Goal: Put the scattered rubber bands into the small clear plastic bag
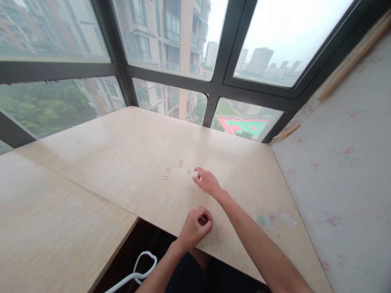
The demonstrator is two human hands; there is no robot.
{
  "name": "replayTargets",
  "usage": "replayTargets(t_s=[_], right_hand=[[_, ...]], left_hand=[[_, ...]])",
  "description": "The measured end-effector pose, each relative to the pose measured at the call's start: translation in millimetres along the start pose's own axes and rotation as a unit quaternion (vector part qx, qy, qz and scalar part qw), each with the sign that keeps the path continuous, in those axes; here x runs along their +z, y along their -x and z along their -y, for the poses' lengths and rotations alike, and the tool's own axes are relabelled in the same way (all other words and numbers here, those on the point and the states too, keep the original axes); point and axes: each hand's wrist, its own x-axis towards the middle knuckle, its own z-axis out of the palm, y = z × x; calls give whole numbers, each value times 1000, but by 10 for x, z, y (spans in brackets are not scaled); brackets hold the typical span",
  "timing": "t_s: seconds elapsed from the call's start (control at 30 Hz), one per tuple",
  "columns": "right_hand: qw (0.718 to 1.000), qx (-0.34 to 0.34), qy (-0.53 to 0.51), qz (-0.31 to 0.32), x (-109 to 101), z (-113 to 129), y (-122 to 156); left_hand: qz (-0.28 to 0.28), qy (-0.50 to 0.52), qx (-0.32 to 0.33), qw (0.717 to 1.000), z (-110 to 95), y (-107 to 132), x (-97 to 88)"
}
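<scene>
Several small thin rings lie on the pale marble-patterned countertop (128, 130), perhaps elastic bands; I cannot tell for sure. My right hand (208, 181) reaches over the counter with thumb and index finger apart, just right of a dark purplish ring (188, 172). Further left are a reddish ring (168, 170) and a dark ring (165, 178). Two more rings (180, 165) touch or overlap behind them. Close to the counter's front edge, my left hand (197, 226) is curled, thumb tip against the index finger; anything in that pinch is too small to make out.
Small clear plastic bags (263, 217) with coloured bits lie at the right, beside the flowered wall (345, 171). Dark-framed windows (214, 87) bound the back. Below the front edge, a white tube-like loop (146, 254) shows in a dark gap.
</scene>
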Motion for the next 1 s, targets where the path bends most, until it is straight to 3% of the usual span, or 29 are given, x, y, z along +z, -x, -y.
replayTargets(t_s=[0.17,0.33,0.73,1.0], right_hand=[[995,-12,87,55,98,88,-410],[983,-33,147,104,89,149,-513],[971,-61,171,153,-13,94,-332],[991,-53,64,106,-165,-175,12]], left_hand=[[-2,75,-33,997,37,21,-3],[5,122,-43,992,85,18,11],[0,88,-33,996,58,21,10],[-3,71,-29,997,49,17,1]])
